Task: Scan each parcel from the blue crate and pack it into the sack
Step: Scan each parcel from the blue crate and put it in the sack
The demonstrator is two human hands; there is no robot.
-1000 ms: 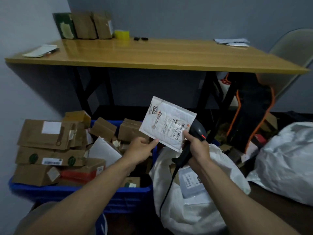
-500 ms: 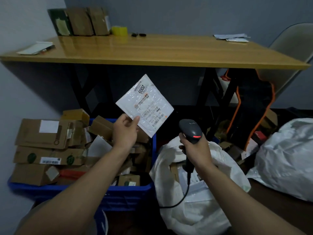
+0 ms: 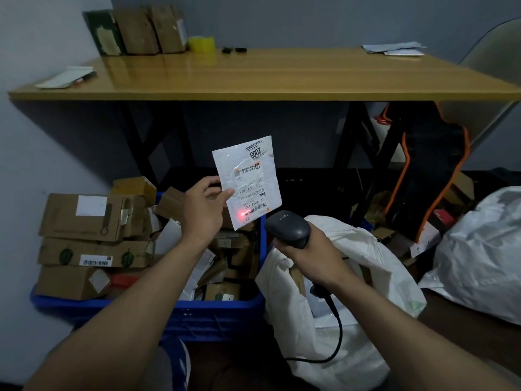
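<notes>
**Head view.** Your blue plastic crate (image 3: 214, 309) sits below and to the left of your left fingers. It is heaped with brown cardboard boxes (image 3: 81, 218) and flat packets, and the stack on its left side rises above the rim. The open white woven sack (image 3: 375, 266) lies under your right hand (image 3: 307, 249), just beside the crate's right wall. A brown carton edge (image 3: 296, 277) and a pale packet show inside its slack mouth.

Beyond your fingers stands a long yellow-wood table (image 3: 282, 77) on black crossed legs (image 3: 363, 142). Its top carries upright brown and green boxes (image 3: 146, 29), a yellow tape roll (image 3: 201, 44) and loose papers (image 3: 394, 48). A second, filled white sack (image 3: 485, 249) lies well to the right of your right hand.

Your left hand (image 3: 203, 210) holds the white flat plastic mailer (image 3: 251, 176), label towards you, upright above the crate's right end. The thumb (image 3: 227, 192) presses the label face at the mailer's left edge, and the other fingers curl behind it.

Your right fingers are wrapped round the grip of the black corded handheld scanner (image 3: 287, 228). Its head sits just below and right of the mailer's lower edge, not touching it.

A red light spot (image 3: 242, 214) falls on the label's lower left, beside the barcode and just right of your left palm. The scanner's black cable (image 3: 338, 334) hangs from the grip, below your right fingers, and loops across the sack.
</notes>
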